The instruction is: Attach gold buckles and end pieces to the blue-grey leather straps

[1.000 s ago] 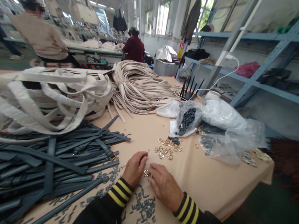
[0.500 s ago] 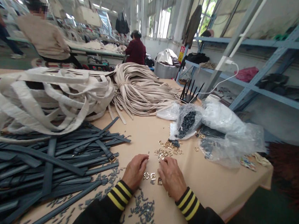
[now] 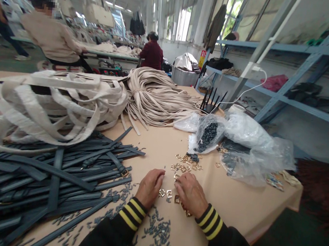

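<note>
My left hand (image 3: 150,187) rests on the tan table, its fingers curled together; anything between the fingertips is too small to make out. My right hand (image 3: 191,192) has a gold buckle (image 3: 176,176) at its fingertips. Between the hands lie two buckles, one turned diagonally (image 3: 162,192) and one upright (image 3: 169,194). Another buckle (image 3: 177,199) lies beside the right hand, with more partly under its palm. Beyond the hands is a loose group of gold buckles (image 3: 181,167). Small dark pieces (image 3: 159,232) are scattered nearer me.
Dark straps (image 3: 55,178) cover the table's left side, with beige straps (image 3: 51,111) and a strap bundle (image 3: 155,94) behind. Plastic bags (image 3: 208,135) and a black router (image 3: 212,102) stand back right. Blue shelves (image 3: 302,102) are at right; people sit beyond the table.
My right hand has shifted slightly, showing the buckle at its fingertips and those under its palm more clearly. The whole view has moved a little; my left hand keeps its pose.
</note>
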The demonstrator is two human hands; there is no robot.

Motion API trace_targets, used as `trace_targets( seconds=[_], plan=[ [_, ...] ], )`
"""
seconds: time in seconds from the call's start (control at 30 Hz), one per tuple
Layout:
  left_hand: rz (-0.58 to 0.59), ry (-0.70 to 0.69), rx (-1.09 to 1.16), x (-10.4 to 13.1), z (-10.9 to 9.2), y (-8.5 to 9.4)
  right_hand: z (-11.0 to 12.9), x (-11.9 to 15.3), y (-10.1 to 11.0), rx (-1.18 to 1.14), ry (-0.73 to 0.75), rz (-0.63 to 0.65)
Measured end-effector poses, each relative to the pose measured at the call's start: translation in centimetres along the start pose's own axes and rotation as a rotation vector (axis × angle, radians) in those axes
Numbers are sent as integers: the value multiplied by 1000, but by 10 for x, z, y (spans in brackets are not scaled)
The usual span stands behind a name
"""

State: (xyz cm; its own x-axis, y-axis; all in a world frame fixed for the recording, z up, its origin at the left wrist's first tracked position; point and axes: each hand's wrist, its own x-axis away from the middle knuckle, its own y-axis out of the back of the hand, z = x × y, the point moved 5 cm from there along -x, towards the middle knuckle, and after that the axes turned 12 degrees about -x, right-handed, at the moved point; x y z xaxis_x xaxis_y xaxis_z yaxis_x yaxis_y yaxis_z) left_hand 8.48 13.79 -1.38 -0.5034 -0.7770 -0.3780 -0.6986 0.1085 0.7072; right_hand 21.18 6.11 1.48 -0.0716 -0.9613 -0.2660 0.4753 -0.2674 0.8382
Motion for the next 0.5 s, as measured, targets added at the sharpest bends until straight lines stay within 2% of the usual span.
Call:
trace_targets(
  seconds=[0.13, 0.23, 0.5],
  plan=[
    [10, -4, -2, 0, 0, -1, -19, -16, 7, 60, -87, -76],
    [4, -7, -3, 0, 0, 0, -30, -25, 4, 108, -143, -55],
    [13, 9, 6, 0, 0, 0, -23, -15, -2, 107, -109, -47]
  ],
)
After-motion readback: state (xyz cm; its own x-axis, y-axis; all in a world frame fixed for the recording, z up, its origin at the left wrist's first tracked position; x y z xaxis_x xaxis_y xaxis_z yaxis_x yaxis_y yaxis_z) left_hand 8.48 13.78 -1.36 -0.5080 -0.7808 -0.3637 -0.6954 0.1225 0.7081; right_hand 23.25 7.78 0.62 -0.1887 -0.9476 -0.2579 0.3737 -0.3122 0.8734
